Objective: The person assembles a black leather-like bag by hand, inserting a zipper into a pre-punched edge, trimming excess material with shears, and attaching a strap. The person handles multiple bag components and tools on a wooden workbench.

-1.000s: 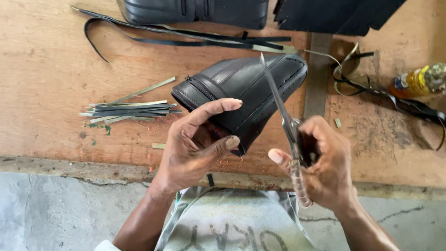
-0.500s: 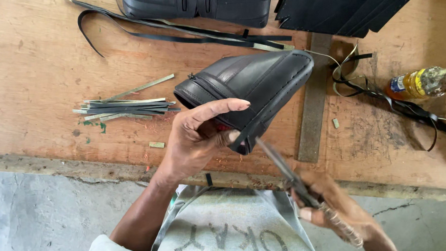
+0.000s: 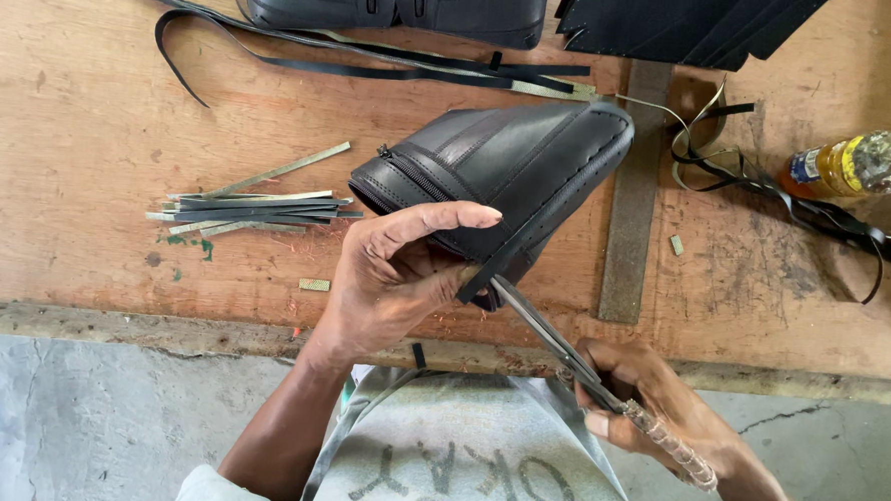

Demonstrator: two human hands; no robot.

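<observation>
Left hand (image 3: 389,273) grips the black leather bag (image 3: 499,178), tilted over the wooden table (image 3: 91,115). Right hand (image 3: 649,405) is closed around long scissors (image 3: 562,346), apparently trimming the edge strip (image 3: 495,263). Best kept taut, blades close to the seam.

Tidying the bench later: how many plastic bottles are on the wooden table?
1. A clear plastic bottle of amber liquid lies on its side at the right edge of the worn wooden table, beside tangled black strips. Others may lie out of view.
</observation>
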